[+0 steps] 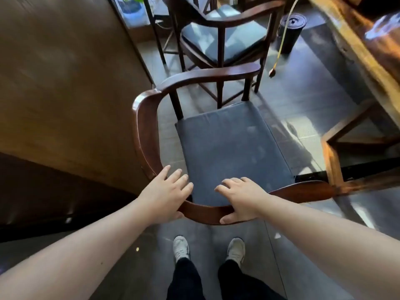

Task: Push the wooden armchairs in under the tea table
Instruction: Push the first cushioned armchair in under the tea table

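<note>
A dark wooden armchair (145, 131) with a curved back rail and a grey seat cushion (229, 150) stands right in front of me. My left hand (166, 191) lies over the near left part of the rail, fingers spread onto the cushion's edge, thumb under the rail. On the rail's near middle my right hand (240, 198) rests with its thumb hooked beneath. A second armchair (225, 40) of the same kind stands farther back. The tea table (355, 46), a thick wooden slab, runs along the right side, its base frame (333, 156) beside the near chair.
A tall wooden panel (65, 94) fills the left side, close to the near chair's arm. A black cylindrical bin (290, 29) and a hanging yellow hose (281, 44) are at the back right. Grey floor tiles (303, 105) show between chairs and table. My shoes (181, 247) stand behind the chair.
</note>
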The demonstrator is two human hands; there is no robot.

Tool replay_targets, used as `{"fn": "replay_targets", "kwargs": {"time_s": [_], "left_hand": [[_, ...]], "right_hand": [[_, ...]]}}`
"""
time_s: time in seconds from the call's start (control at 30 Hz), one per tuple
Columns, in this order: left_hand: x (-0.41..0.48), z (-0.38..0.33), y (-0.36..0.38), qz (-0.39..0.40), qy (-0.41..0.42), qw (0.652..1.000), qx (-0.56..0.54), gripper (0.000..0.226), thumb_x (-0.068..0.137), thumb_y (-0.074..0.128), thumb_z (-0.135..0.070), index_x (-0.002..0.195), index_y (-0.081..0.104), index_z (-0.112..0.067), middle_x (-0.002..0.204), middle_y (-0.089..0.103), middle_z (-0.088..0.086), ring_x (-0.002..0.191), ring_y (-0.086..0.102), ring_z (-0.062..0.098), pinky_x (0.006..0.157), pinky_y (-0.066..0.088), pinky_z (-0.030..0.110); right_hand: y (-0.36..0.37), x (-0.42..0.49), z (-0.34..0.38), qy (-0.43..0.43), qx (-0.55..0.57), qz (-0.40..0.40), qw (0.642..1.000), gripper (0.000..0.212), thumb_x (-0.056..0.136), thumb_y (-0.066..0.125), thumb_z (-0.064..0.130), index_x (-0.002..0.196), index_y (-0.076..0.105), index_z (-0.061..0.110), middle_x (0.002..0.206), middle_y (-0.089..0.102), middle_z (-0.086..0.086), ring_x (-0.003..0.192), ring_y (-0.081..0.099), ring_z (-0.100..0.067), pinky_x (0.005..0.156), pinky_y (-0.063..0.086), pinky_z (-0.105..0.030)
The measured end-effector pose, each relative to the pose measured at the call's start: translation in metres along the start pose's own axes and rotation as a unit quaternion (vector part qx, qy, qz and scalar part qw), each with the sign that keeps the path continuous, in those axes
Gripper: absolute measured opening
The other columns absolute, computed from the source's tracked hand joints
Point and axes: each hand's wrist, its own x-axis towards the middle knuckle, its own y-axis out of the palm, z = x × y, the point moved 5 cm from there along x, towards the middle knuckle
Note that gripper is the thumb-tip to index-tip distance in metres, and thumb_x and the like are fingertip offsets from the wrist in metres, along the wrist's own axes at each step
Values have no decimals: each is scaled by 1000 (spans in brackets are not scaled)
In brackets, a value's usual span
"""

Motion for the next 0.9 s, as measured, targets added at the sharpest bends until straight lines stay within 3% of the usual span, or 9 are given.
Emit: {"fn": "replay_targets", "kwargs": {"time_s": [0.13,0.2,0.33,0.43,0.5,0.6,0.67,0.8,0.9], "left_hand": [[-2,32,18,53,21,997,44,81,74,65,-58,135,38,-13,139,46,19,130,35,41,106,27,60],[4,36,27,77,32,995,55,62,80,64,-46,129,44,-13,131,51,18,124,41,40,104,31,58],[17,31,25,88,64,990,86,20,87,54,-21,106,55,-13,100,62,13,89,53,35,79,44,47],[16,29,25,64,100,987,104,6,83,50,-12,87,54,-10,78,60,11,65,52,31,63,44,40],[12,31,28,45,123,985,110,3,81,50,-10,82,52,-9,72,60,11,60,52,30,61,45,38],[12,34,29,18,144,982,119,7,82,51,-11,85,56,-9,76,64,13,66,61,36,85,50,52],[13,35,27,1,149,980,130,9,83,48,-9,84,57,-9,74,65,13,65,62,37,93,47,57],[15,31,26,-8,157,980,122,11,84,45,-9,82,56,-9,72,64,13,61,61,37,84,52,54],[17,23,25,-11,164,979,116,11,84,44,-9,78,53,-9,68,61,11,55,57,32,63,52,41]], "right_hand": [[22,16,2,31,24,55,998,91,66,58,81,132,39,22,123,53,-5,114,51,-29,83,42,-41],[33,26,7,45,53,100,993,89,62,57,85,126,45,23,114,56,-2,107,55,-27,74,41,-38],[45,42,19,44,112,175,977,74,55,58,89,91,60,24,77,60,8,75,58,-20,60,43,-33],[51,50,20,64,181,205,960,75,48,62,89,82,63,23,72,64,7,67,60,-15,55,44,-31],[53,53,17,74,195,213,954,78,43,61,91,79,65,22,72,66,7,65,61,-12,54,44,-30],[54,51,18,73,174,179,965,75,44,55,94,75,59,26,67,61,10,62,55,-9,52,40,-31],[55,48,20,67,153,150,974,70,47,51,93,72,53,28,65,58,11,63,54,-12,53,38,-32],[54,42,20,75,142,134,978,62,51,54,87,69,49,28,65,57,10,67,56,-19,57,43,-33],[54,36,15,74,134,130,980,60,52,55,84,71,53,27,64,58,9,65,57,-18,57,45,-32]]}}
